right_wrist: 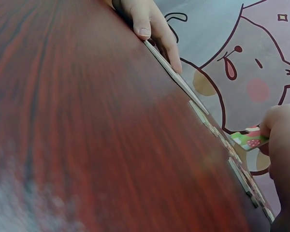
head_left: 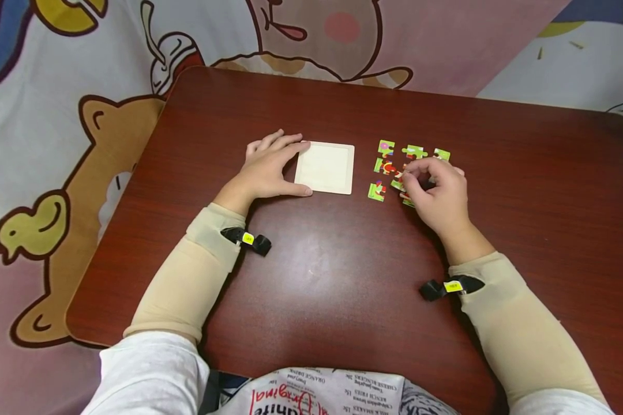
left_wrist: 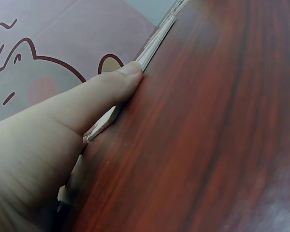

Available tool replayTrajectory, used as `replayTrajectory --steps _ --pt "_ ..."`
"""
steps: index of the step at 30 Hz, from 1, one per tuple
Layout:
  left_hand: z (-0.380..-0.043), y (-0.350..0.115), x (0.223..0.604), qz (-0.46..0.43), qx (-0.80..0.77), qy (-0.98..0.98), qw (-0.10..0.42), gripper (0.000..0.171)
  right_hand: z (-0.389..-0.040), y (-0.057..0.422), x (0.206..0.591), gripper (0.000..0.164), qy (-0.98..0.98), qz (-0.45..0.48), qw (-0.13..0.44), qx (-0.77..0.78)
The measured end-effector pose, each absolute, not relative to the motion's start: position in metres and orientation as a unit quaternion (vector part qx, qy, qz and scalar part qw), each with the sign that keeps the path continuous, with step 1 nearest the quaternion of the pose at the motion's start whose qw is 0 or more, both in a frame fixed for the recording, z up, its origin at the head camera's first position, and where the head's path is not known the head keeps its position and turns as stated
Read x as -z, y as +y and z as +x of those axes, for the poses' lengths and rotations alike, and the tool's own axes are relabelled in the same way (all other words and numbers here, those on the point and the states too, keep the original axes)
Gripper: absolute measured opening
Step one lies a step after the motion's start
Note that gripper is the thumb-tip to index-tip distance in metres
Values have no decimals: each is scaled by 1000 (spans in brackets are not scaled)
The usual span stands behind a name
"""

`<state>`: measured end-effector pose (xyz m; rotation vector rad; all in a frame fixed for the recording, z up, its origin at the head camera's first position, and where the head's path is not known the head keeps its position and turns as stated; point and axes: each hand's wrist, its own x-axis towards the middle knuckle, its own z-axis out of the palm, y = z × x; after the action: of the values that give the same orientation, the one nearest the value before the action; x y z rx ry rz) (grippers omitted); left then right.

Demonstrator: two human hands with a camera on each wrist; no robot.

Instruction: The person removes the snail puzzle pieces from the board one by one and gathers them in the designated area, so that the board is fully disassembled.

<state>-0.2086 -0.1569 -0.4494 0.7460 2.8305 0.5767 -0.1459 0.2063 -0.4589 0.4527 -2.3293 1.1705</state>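
Observation:
A shallow square wooden puzzle tray (head_left: pixel 324 167) lies on the table between the hands. My left hand (head_left: pixel 270 167) holds it at its left side, the thumb along the near edge and the forefinger at the far corner, with the other fingers spread away from it. In my right hand (head_left: pixel 440 193) a puzzle piece (right_wrist: pixel 251 138) is pinched; its printed green, red and pink face shows in the right wrist view. This hand is raised above several loose puzzle pieces (head_left: pixel 386 147) to the right of the tray, and it covers some of them.
The brown wooden table (head_left: pixel 311 276) has rounded corners. Behind it and to its left hangs a cartoon-printed cloth (head_left: pixel 311 34). Each forearm wears a beige sleeve and a black wrist strap (head_left: pixel 246 239). A printed garment (head_left: pixel 332 392) shows at the near edge.

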Motion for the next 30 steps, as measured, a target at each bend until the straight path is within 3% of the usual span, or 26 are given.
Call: replayTrajectory --steps 20,30 --pt "-207 -156 448 252 -198 944 74 109 -145 211 465 6 -897 158 166 -379" --pt "-208 -157 449 252 -194 945 76 109 -143 218 464 9 -889 146 179 -397"
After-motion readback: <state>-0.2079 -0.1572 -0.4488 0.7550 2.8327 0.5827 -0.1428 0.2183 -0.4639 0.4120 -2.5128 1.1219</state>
